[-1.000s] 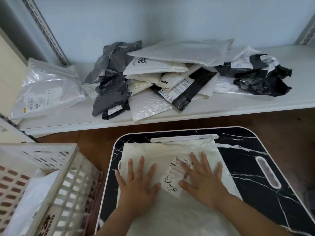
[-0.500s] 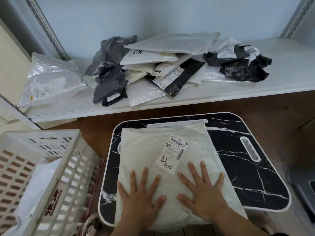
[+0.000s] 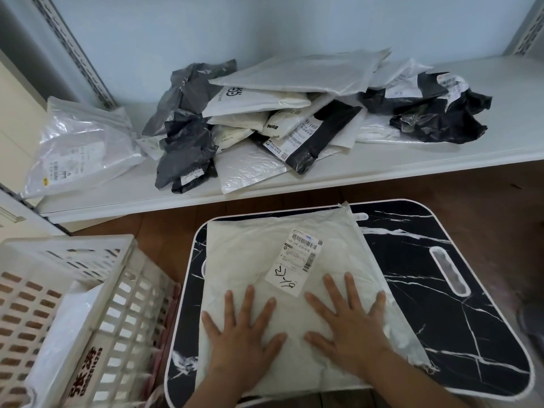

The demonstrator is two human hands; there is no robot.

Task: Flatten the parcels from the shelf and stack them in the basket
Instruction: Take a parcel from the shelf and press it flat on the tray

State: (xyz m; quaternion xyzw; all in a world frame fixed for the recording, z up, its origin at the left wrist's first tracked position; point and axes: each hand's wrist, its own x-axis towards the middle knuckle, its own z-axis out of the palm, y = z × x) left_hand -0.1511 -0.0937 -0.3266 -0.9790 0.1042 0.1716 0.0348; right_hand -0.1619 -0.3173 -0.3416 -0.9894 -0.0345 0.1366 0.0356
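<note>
Your left hand [image 3: 241, 334] and your right hand [image 3: 350, 328] lie flat, fingers spread and straight, pressing on the near half of the white parcel [image 3: 253, 260]; neither one grips anything; the palms simply bear down on it. The parcel lies on the black marbled tray table [image 3: 459, 328] directly in front of you, covering its left and middle part; its long axis runs away from you toward the shelf, turned slightly so the far right corner reaches the table's back edge; the shipping label [image 3: 297, 260] sits just beyond your fingertips, between the two hands and a little to the right.

What the coming move turns on is this: the basket [image 3: 123, 293] stands to your left, just beside the table's left edge, so the parcel has to travel sideways to the left; your left hand is the nearer one to the basket and to the parcel's left edge, while your right hand is nearer the right edge, which trails a clear plastic margin over the black surface. I judge that the flattening is about done on the near half, and that a lift from both side edges would keep the parcel level.

The basket already holds at least one pale parcel [image 3: 67, 331], lying against its near wall; how many lie beneath I cannot tell. The shelf [image 3: 441, 160] beyond the table bears a heap of parcels [image 3: 279, 125], white, grey and black, unflattened, plus one clear bag [image 3: 85, 145] apart at the left.
</note>
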